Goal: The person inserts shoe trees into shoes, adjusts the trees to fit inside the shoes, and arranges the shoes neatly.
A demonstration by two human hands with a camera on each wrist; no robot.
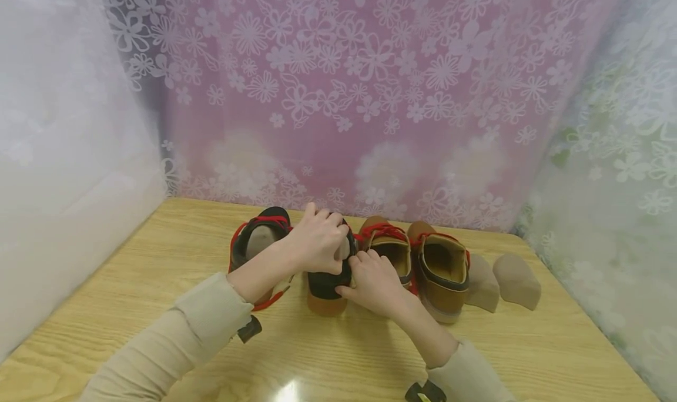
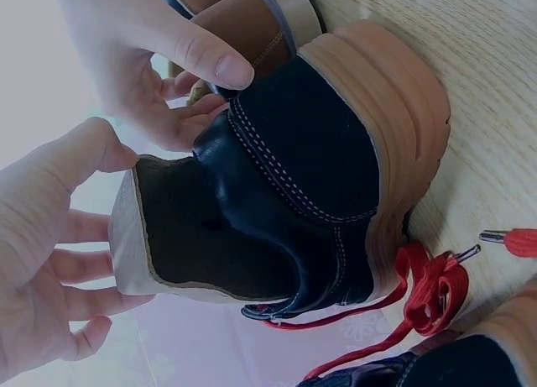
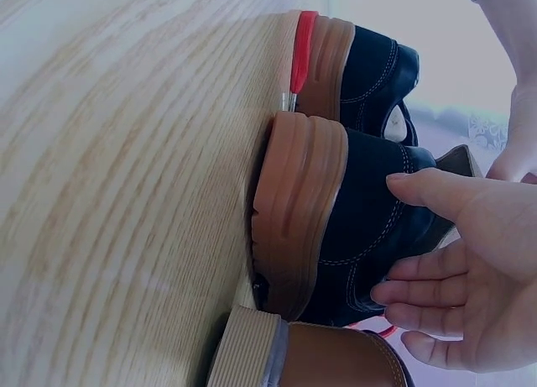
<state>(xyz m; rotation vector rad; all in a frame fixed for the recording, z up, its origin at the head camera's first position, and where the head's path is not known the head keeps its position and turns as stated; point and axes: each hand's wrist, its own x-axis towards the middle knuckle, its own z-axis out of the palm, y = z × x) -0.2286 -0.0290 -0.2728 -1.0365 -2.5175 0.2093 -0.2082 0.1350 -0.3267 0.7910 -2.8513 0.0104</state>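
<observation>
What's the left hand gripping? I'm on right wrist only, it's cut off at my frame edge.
Observer: Left wrist view: the left hand holds a pale insert that sticks out of the black shoe, thumb at one corner, fingers behind it.
Operator: Any loose ones around?
Observer: Head view: two loose inserts lie on the table, to the right of the brown shoes.
Operator: Anything in those shoes?
Observer: No insert shows in either; in the right-hand one the tan lining is in plain sight from the head view.
</observation>
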